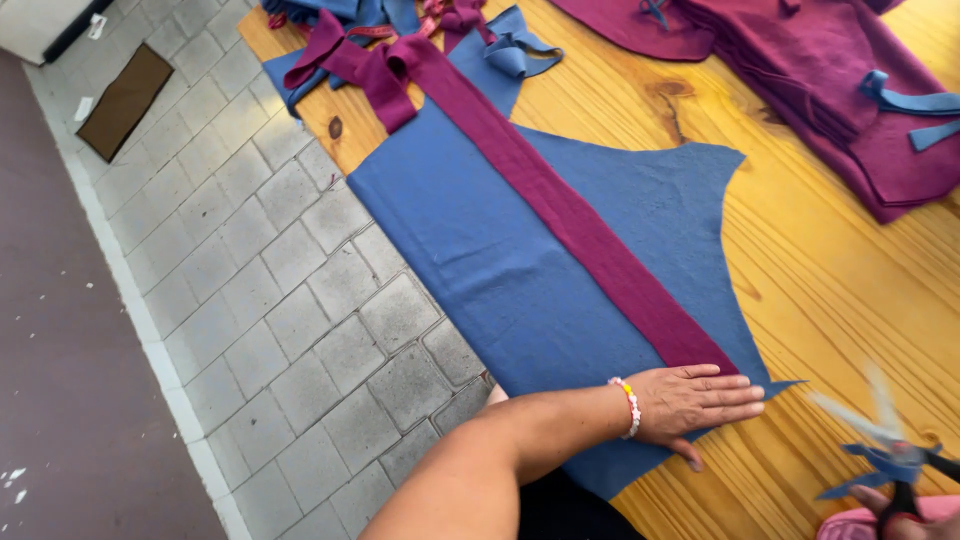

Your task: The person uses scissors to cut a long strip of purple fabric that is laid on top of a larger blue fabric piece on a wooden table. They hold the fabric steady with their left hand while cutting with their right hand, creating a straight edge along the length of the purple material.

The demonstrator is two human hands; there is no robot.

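pressing flat with fingers spread, the left hand (700, 400) pins the near end of a maroon strip (560, 200) onto the blue fabric panel (480, 250), which lies along the left edge of the tabletop (850, 300). the right hand (900, 520), barely in view at the near edge, grips blurred scissors (880, 440) with blades apart. the step looks like trimming or cutting at the strip's end; the blades need to meet the cloth just beside the fingers without nicking them. folded maroon pieces (800, 70) sit at the far right corner.
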